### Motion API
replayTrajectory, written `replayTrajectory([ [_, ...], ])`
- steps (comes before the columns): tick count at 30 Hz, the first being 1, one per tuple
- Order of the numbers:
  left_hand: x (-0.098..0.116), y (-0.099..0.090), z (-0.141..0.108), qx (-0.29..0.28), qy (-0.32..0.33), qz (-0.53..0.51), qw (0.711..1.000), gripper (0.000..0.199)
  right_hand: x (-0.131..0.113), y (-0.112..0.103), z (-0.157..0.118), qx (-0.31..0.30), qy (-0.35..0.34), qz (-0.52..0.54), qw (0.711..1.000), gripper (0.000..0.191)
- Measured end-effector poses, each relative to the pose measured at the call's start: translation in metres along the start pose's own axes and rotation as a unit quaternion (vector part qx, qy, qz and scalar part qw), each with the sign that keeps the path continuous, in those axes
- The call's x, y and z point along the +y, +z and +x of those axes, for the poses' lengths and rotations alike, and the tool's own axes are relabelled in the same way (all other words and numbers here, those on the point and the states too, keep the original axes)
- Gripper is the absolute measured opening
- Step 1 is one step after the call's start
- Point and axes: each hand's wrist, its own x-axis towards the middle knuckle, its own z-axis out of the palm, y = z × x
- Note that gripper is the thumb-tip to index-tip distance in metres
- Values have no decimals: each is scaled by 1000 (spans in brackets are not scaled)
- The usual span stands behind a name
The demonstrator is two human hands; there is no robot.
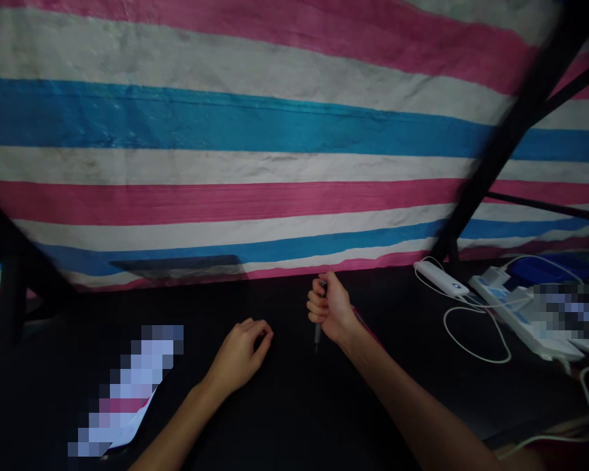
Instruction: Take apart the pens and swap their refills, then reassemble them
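Note:
My right hand (pixel 332 307) is closed in a fist around a pen (pixel 317 333), held upright above the black table (pixel 285 418). The pen's grey lower barrel and thin tip stick out downward, and its dark top end shows by the thumb. A reddish band lies behind that wrist. To the left, my left hand (pixel 243 350) rests on the tabletop with its fingers curled in and the thumb close to the index finger. No object shows in it, though the undersides of the fingers are hidden.
A lit phone (pixel 142 386), partly pixelated, lies at left. At right are a white power strip (pixel 525 320) with plugs, a white device (pixel 442 278) and looping white cables (pixel 476 358). Striped sheeting (pixel 235 124) hangs behind, between dark slanted frame bars (pixel 500 144).

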Motion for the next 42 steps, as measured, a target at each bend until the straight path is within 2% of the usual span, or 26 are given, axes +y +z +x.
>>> replayTrajectory([
  [2,-1,1,0,0,0,0,1000,23,3,-2,2,-7,1,-19,1000,36],
  [4,-1,1,0,-1,0,-1,1000,23,9,-6,5,-10,5,-81,997,35],
  [6,-1,2,0,-3,1,-2,1000,23,20,-13,8,7,-11,-180,984,25],
  [8,-1,2,0,-8,1,-4,1000,23,34,-22,10,16,-30,-229,973,19],
  [10,0,1,0,-12,-2,-6,1000,22,46,-31,10,4,-58,-362,930,20],
  [13,0,1,0,-13,-10,-9,1000,22,54,-41,4,6,-156,-522,838,15],
  [16,-1,1,-1,-17,-6,-20,1000,23,53,-42,-5,55,-218,-675,702,11],
  [18,-1,2,-2,-23,-2,-27,999,23,52,-39,-9,95,-205,-766,602,15],
  [20,-1,2,-2,-31,-2,-29,999,23,51,-37,-11,121,-165,-827,524,20],
  [21,-1,2,-1,-34,-3,-27,999,23,51,-38,-11,128,-147,-845,498,21],
  [23,-1,2,-1,-37,-4,-25,999,23,50,-40,-10,135,-136,-863,467,21],
  [28,-2,0,-1,-39,-5,-26,999,22,41,-58,-14,154,-160,-875,431,20],
  [34,-2,2,-2,-49,1,-33,998,23,23,-83,-25,171,-206,-866,422,32],
  [36,-2,2,-2,-50,-1,-32,998,23,18,-90,-26,175,-207,-861,431,39],
  [42,-3,2,-2,-47,-3,-27,999,24,11,-104,-29,191,-236,-818,489,53],
])
